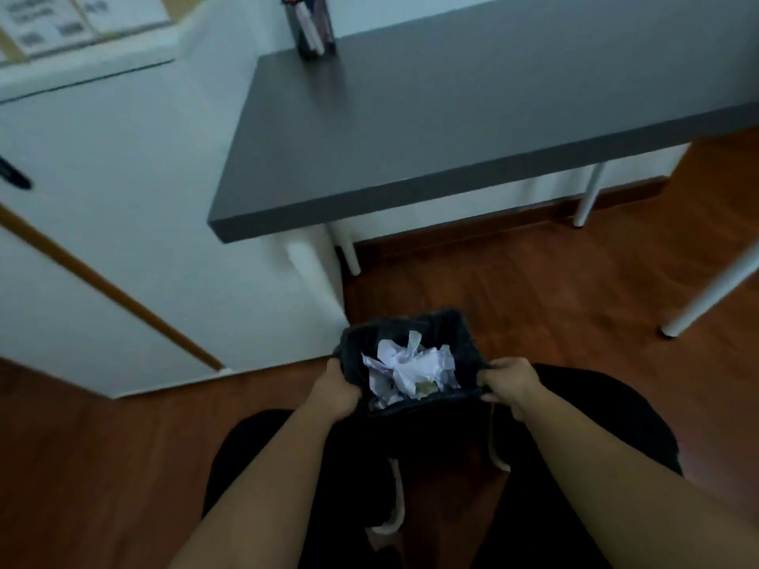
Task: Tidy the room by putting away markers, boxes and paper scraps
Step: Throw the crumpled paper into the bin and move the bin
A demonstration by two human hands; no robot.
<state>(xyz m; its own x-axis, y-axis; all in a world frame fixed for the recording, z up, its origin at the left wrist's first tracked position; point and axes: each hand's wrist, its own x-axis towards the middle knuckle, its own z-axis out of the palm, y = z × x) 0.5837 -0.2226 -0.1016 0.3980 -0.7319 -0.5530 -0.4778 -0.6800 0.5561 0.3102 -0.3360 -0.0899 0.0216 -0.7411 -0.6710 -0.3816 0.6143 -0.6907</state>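
Item: dark soft bag (410,338), mouth held open above the wooden floor (534,289), in front of the near left corner of the table (451,117). Contents: crumpled white paper scraps (410,365), loosely heaped, with a small yellowish bit among them. Grip, left hand (333,387): fingers curled over the left rim of the bag, pinching the material. Grip, right hand (511,381): fingers curled round the right rim, pulling the mouth wide. Handling, by judgement: the bag looks limp and thin, collapsing wherever it is not held; the scraps look very light and springy, apt to spill if the mouth tips. Best taken at the rim on opposite sides, as now, or gathered at the neck once it is to be closed. Also present: a dark cup of markers (310,28) standing at the far left corner of the table, well apart from the bag; a white cabinet (102,199) to the left. Unclear: the bag's bottom and depth are hidden behind the hands and dark clothing; whether it rests on the lap or hangs free cannot be told; the picture is motion-blurred, so marker count and the papers on the wall are illegible.
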